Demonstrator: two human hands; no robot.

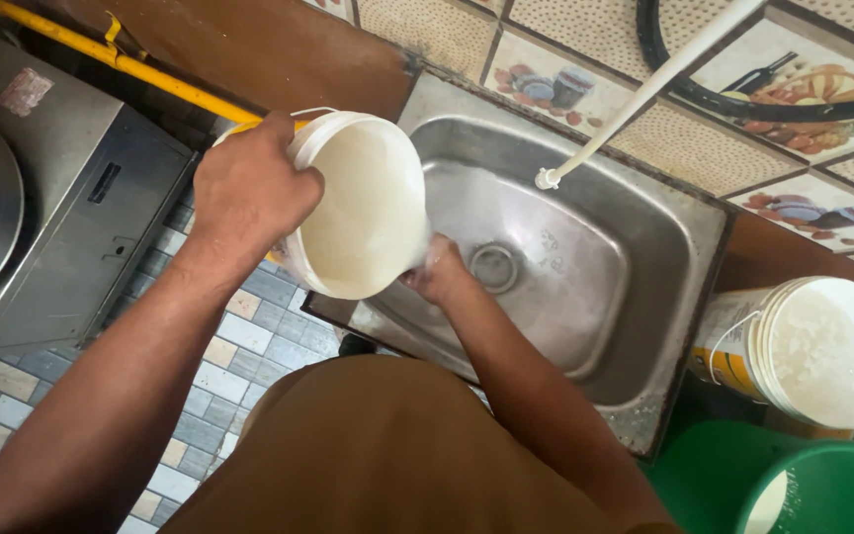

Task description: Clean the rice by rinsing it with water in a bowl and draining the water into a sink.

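A white plastic bucket [363,208] is tilted on its side over the left end of a steel sink [635,247], its open mouth facing me. My left hand [249,188] grips the bucket's rim from the upper left. My right hand [439,272] holds the bucket's lower right edge, fingers partly hidden behind it, just above the sink floor near the drain [494,267]. A white tap pipe [625,109] slants down over the sink's middle.
A second white bucket [822,351] stands right of the sink, with a green tub [822,494] below it. A steel machine [42,208] stands at the left over a tiled floor [239,346]. A yellow pipe [140,69] and black hose [743,99] run along the back wall.
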